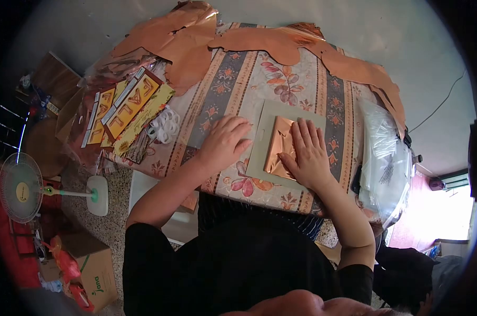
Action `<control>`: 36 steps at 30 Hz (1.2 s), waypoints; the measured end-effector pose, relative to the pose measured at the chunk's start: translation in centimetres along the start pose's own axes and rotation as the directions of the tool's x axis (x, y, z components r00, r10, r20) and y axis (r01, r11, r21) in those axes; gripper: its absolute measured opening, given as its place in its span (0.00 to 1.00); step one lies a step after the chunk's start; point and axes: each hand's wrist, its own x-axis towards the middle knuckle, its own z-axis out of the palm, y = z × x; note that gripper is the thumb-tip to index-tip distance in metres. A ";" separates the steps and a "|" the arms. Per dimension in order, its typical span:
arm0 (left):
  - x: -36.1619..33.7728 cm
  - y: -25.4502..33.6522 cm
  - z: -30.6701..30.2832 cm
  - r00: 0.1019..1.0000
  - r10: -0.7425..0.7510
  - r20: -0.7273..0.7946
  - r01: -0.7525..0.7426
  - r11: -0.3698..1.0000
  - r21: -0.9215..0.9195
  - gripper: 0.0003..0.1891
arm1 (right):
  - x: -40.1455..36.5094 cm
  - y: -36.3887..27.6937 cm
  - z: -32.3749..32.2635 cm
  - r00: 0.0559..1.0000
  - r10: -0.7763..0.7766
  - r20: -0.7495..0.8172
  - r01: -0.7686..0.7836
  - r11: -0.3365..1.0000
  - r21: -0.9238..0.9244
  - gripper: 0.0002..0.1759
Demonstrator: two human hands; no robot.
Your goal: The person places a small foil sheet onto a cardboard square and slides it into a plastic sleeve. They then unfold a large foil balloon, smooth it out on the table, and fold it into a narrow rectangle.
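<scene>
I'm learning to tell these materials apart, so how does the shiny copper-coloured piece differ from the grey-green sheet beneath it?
The copper-coloured piece is shiny and reflective; the grey-green sheet looks dull. The piece is smaller and lies on top, under the right hand; the sheet is larger and sticks out around it on the patterned tablecloth. Both lie flat and look roughly rectangular.

The right hand (311, 159) presses flat on a shiny copper-colored packet (279, 145).

Grey wall (438, 58), speckled floor (115, 231), white pedestal fan (21, 190), bright opening (451, 213)
</scene>
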 end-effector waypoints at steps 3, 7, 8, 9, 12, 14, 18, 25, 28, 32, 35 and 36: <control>0.1 0.8 -0.2 0.997 0.070 -0.016 -0.069 0.997 0.046 0.15 | 0.0 0.0 -0.1 1.000 -0.001 0.000 0.001 1.000 0.006 0.44; 0.3 1.7 -0.8 0.996 0.084 -0.018 -0.083 0.993 0.089 0.16 | 0.0 0.0 -0.1 1.000 -0.002 0.011 0.002 1.000 0.011 0.45; 0.6 1.5 -1.0 0.998 0.051 -0.032 -0.048 0.996 0.074 0.15 | 0.0 0.0 -0.1 1.000 0.000 0.007 -0.001 1.000 0.009 0.45; 0.8 1.3 -1.1 0.999 0.016 -0.045 -0.013 0.998 0.059 0.14 | 0.0 0.0 -0.1 1.000 -0.004 0.004 0.003 1.000 0.004 0.45; 1.4 1.0 -0.7 0.999 -0.020 -0.040 0.018 0.999 -0.046 0.13 | 0.0 0.0 -0.1 1.000 -0.008 -0.002 0.008 1.000 0.001 0.45; 1.9 2.4 -0.9 0.995 -0.095 0.011 0.096 0.992 -0.080 0.13 | 0.0 0.0 -0.1 1.000 -0.006 -0.006 0.006 1.000 0.002 0.45; 2.8 3.1 -0.7 0.943 -0.289 0.163 0.329 0.874 -0.357 0.16 | -0.1 0.0 0.0 1.000 -0.003 -0.023 0.003 1.000 0.009 0.45; 4.1 0.8 0.4 0.835 -0.374 0.404 0.549 0.497 -0.673 0.18 | 0.0 0.0 0.0 1.000 0.004 0.001 -0.004 1.000 0.007 0.45; 4.4 0.9 0.9 0.788 -0.421 0.449 0.602 0.375 -0.705 0.13 | 0.0 0.0 -0.2 1.000 -0.006 0.005 0.006 1.000 0.017 0.44; 4.4 0.5 1.5 0.892 -0.347 0.289 0.452 0.668 -0.591 0.12 | 0.4 -0.1 -0.2 1.000 -0.023 0.007 0.022 1.000 0.014 0.44; 4.4 -0.1 0.7 0.872 -0.414 0.260 0.488 0.698 -0.523 0.11 | 1.5 -0.6 0.3 0.999 -0.032 -0.005 0.032 0.999 0.026 0.44; 4.4 -0.2 0.3 0.851 -0.456 0.259 0.521 0.682 -0.514 0.11 | 2.1 -0.8 0.6 0.999 -0.036 -0.012 0.037 0.999 0.029 0.44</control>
